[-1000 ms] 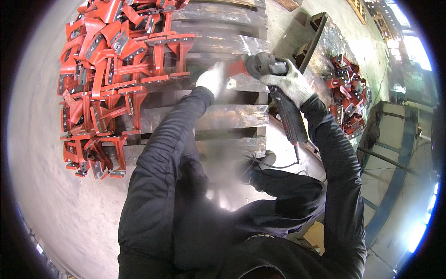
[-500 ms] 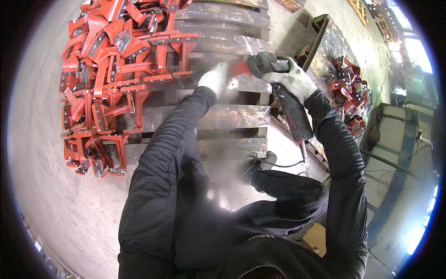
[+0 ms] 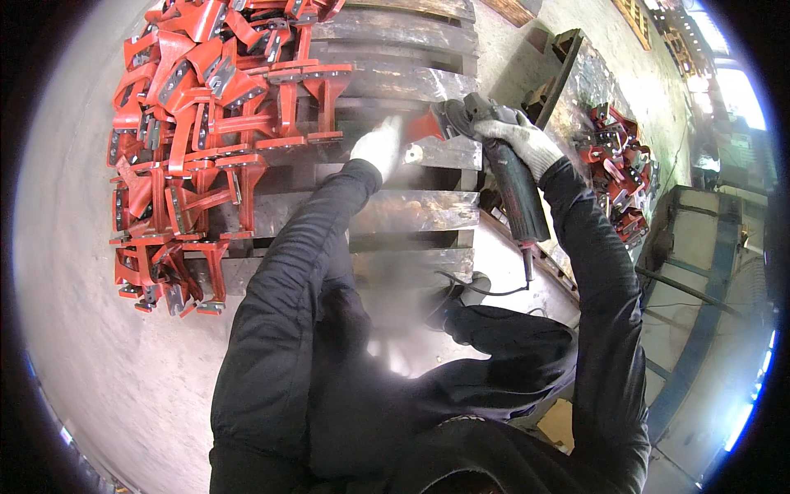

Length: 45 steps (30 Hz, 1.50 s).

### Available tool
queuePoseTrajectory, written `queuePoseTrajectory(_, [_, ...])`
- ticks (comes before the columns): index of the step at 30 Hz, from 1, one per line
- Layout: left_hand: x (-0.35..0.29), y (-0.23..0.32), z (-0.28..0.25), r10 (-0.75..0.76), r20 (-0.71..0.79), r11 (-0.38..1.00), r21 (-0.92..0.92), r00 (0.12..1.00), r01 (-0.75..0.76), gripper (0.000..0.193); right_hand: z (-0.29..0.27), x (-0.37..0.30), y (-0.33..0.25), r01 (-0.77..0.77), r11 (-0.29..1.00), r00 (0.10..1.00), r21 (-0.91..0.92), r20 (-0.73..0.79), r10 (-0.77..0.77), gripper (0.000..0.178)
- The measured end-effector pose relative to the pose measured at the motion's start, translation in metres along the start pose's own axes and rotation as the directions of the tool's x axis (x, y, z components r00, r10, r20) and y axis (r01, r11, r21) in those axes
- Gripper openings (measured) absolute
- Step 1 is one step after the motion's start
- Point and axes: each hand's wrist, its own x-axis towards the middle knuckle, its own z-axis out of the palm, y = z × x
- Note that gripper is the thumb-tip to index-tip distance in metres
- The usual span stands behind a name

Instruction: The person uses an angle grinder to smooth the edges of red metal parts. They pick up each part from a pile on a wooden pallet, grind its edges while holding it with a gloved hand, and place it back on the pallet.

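My right hand (image 3: pixel 520 142), in a white glove, is closed round the front of a black angle grinder (image 3: pixel 520 191). The grinder's cord end points down toward my knee, and its disc end meets a red metal bracket (image 3: pixel 425 127). Gloved in white too, my left hand (image 3: pixel 380 146) grips that bracket from its left side. A blurred patch on the picture partly veils the left fingers and the bracket's lower part. Both are held above a worn wooden pallet (image 3: pixel 420 206).
Red metal brackets (image 3: pixel 197 123) with dark pads are piled over the pallet's left side. To the right, more red parts (image 3: pixel 617 165) lie on a dark, worn surface. A black cord (image 3: pixel 485 290) hangs beside my shoe. A metal frame (image 3: pixel 699 280) stands at far right.
The grinder has tilted a little: its cord end has swung slightly left and its disc shows more edge-on at the bracket. My left hand stays nearly in place.
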Motion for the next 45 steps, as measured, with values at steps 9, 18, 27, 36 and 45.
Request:
queuePoseTrajectory(9, [-0.006,0.008,-0.009,0.05,-0.046,0.998,0.034,0.998,-0.049,0.056,-0.014,-0.031,0.036,0.017,0.996,0.982,0.088,0.184,-0.033,0.034])
queuePoseTrajectory(18, [-0.002,0.032,-0.032,-0.121,-0.032,0.993,-0.019,0.992,0.12,0.072,0.007,-0.123,0.055,-0.301,0.835,0.929,0.461,-0.054,0.366,0.055])
queuePoseTrajectory(27, [-0.063,0.034,-0.009,-0.267,0.3,0.601,-0.69,0.916,0.402,0.044,0.017,-0.093,0.09,0.076,0.981,0.933,0.181,-0.36,-0.006,0.09])
queuePoseTrajectory(36, [-0.09,0.06,0.002,-0.023,0.411,0.186,-0.894,0.911,0.408,0.02,0.033,-0.087,0.083,0.156,0.982,0.912,0.103,-0.396,-0.103,0.096])
queuePoseTrajectory(45, [-0.086,0.058,-0.005,-0.154,0.588,0.079,-0.794,0.794,0.603,0.024,0.037,-0.094,0.078,0.075,0.99,0.938,0.122,-0.346,-0.028,0.097])
